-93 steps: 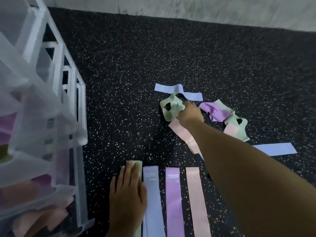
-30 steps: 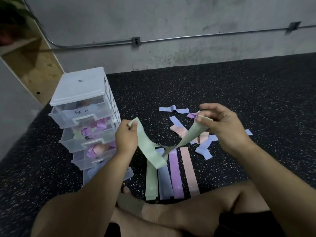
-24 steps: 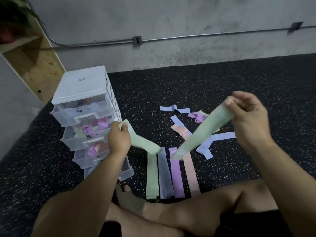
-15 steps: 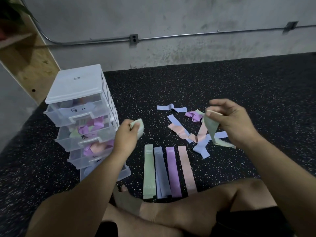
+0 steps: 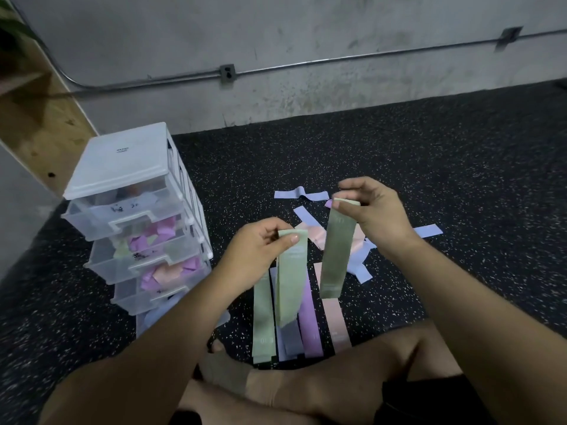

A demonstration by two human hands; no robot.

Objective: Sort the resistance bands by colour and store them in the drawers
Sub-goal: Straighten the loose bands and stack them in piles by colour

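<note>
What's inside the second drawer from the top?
In the second drawer, through its clear front: crumpled purple bands and a green band. Its back is covered by the top drawer, so any more bands there cannot be seen.

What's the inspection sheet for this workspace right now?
Surface: black speckled rubber floor, person sitting cross-legged.
Job's things: clear plastic drawer tower, mixed bands inside; four flat bands in a row (green, blue, purple, pink); loose blue and pink bands beyond.
Clutter: nothing seen.
Grips: left hand pinches one pale green band; right hand pinches a second green band.
Cables: metal wall conduit with junction box.
Surroundings: grey concrete wall, plywood panel.
</note>
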